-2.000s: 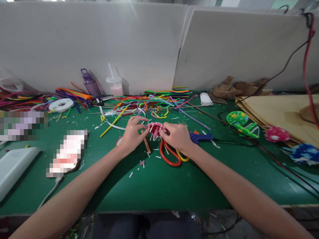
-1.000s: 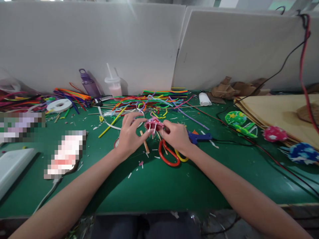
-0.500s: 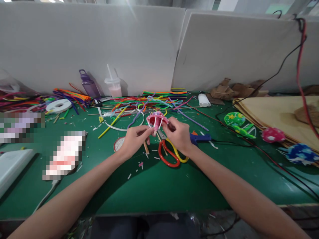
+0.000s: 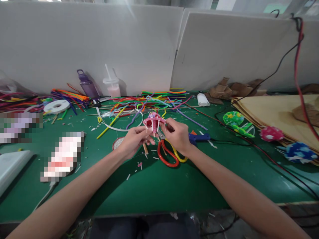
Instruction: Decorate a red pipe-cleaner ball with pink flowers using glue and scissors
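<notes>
A pink fuzzy mushroom-shaped craft piece (image 4: pixel 155 120), with a cap, a ribbed stem and thin white strands under the rim, is held above the table. My left hand (image 4: pixel 136 139) pinches the stem from the left, its other fingers partly curled below. My right hand (image 4: pixel 177 133) closes its fingertips at the right edge of the cap; whether it grips the rim or a strand is too small to tell. Beneath my right hand lie scissors (image 4: pixel 167 160) with red and yellow handles. A blue glue gun (image 4: pixel 199 137) rests just beyond that wrist, and a small dish of whitish beads (image 4: pixel 117 143) sits behind my left hand.
Pipe cleaners (image 4: pixel 139 103) spread along the back, near a purple bottle (image 4: pixel 88 87) and a lidded cup (image 4: pixel 112 88). Green, pink (image 4: pixel 271 133) and blue (image 4: pixel 300 152) craft pieces lie right, beside brown paper (image 4: pixel 269 109). A cable (image 4: pixel 261 154) crosses there. Scraps litter the table.
The pink piece has shifted slightly left and its cap has tipped so that more of the top shows. The fingers of my left hand have loosened a little below the stem.
</notes>
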Tool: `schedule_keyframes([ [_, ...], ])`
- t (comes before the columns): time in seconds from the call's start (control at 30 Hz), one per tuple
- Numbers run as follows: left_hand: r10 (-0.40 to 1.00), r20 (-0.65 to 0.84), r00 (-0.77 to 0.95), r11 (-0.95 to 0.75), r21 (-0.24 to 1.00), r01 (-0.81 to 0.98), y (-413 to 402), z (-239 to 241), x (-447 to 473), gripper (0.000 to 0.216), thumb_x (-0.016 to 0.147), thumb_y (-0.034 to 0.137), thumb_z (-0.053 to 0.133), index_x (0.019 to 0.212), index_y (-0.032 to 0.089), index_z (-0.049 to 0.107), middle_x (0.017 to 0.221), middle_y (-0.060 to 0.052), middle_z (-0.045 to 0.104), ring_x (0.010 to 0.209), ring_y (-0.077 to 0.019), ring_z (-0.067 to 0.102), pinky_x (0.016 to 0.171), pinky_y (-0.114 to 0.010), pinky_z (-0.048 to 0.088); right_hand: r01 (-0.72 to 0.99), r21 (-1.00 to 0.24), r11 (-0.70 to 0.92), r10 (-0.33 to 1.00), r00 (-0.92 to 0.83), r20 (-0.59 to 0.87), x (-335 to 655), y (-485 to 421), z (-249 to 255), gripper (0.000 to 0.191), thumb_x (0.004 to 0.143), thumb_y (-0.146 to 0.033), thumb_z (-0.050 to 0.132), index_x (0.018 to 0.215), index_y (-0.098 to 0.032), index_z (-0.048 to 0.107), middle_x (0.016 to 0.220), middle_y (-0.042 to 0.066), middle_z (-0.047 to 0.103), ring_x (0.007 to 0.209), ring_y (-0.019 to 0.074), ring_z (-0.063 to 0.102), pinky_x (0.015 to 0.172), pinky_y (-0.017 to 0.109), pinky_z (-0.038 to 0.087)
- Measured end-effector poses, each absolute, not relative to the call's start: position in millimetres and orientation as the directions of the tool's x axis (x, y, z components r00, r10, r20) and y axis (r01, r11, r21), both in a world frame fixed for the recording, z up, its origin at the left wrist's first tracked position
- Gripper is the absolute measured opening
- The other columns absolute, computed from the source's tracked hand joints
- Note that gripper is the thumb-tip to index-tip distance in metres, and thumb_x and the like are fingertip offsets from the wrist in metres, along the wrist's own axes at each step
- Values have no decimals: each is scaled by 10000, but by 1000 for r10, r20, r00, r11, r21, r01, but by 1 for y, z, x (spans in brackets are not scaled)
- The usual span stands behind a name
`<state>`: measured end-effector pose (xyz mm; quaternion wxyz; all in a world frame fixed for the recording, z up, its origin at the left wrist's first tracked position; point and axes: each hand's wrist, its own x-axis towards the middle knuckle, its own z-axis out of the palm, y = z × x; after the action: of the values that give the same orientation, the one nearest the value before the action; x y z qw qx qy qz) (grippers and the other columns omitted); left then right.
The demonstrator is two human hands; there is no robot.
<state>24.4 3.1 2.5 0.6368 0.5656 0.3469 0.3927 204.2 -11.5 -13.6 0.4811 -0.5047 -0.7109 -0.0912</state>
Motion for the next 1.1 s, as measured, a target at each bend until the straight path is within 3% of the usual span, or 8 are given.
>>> schedule_keyframes([
  [0.23, 908, 8, 419, 42, 993, -109, 1, 5, 28, 200, 683, 348, 738, 751, 164, 698, 796, -64, 719, 553, -106, 605, 495, -232, 469, 796, -386, 466, 660, -22, 751, 203, -12, -14, 256, 903, -324, 486, 702, -196, 578, 540, -13, 524, 501, 121, 461, 549, 263, 331],
  [0.37, 941, 192, 277, -176, 981, -81, 3, 2, 27, 81, 702, 247, 698, 689, 172, 669, 593, 9, 623, 505, -91, 548, 496, -226, 444, 675, -539, 504, 722, 14, 692, 204, -10, -11, 206, 862, -377, 555, 892, -184, 623, 560, -31, 526, 496, 120, 477, 540, 254, 349],
  [0.47, 898, 404, 174, -409, 912, -3, 9, -2, 22, 60, 706, 233, 697, 708, 178, 672, 604, 24, 616, 546, -101, 550, 538, -236, 460, 425, -776, 466, 845, 46, 532, 204, -8, -5, 203, 833, -393, 564, 818, -192, 590, 522, -50, 484, 451, 109, 444, 489, 249, 330],
  [0.57, 830, 519, 206, -540, 839, 62, 15, -6, 16, 127, 708, 284, 718, 778, 179, 700, 761, -7, 676, 699, -133, 591, 660, -264, 499, 25, -972, 232, 971, -67, 230, 205, -5, 0, 191, 821, -371, 531, 717, -212, 511, 489, -63, 446, 400, 99, 400, 422, 246, 277],
  [0.67, 792, 549, 266, -592, 797, 117, 18, -9, 11, 160, 731, 315, 704, 814, 178, 714, 843, -31, 697, 778, -158, 605, 734, -287, 500, -209, -978, 19, 961, -265, 76, 208, -2, 2, 204, 812, -389, 520, 711, -222, 464, 480, -76, 400, 400, 95, 368, 415, 247, 277],
  [0.77, 779, 556, 290, -613, 772, 167, 18, -9, 11, 166, 758, 324, 675, 829, 180, 717, 849, -40, 699, 789, -169, 609, 738, -295, 498, -227, -971, -69, 919, -393, 26, 211, -1, 3, 259, 843, -484, 471, 782, -232, 467, 478, -86, 363, 406, 101, 334, 417, 254, 285],
  [0.87, 771, 556, 310, -620, 765, 173, 16, -8, 12, 160, 762, 325, 668, 817, 181, 713, 810, -30, 689, 739, -156, 596, 694, -276, 490, -196, -977, -85, 882, -472, 18, 212, -3, 5, 319, 875, -543, 395, 769, -245, 436, 465, -89, 330, 401, 103, 302, 417, 260, 278],
  [1.1, 762, 550, 341, -616, 778, 121, 15, -7, 14, 114, 761, 263, 679, 843, 193, 715, 817, -7, 686, 737, -137, 597, 676, -243, 481, -284, -956, -76, 855, -512, 85, 214, -4, 1, 268, 799, -403, 563, 694, -241, 378, 456, -109, 340, 369, 65, 238, 394, 246, 200],
])
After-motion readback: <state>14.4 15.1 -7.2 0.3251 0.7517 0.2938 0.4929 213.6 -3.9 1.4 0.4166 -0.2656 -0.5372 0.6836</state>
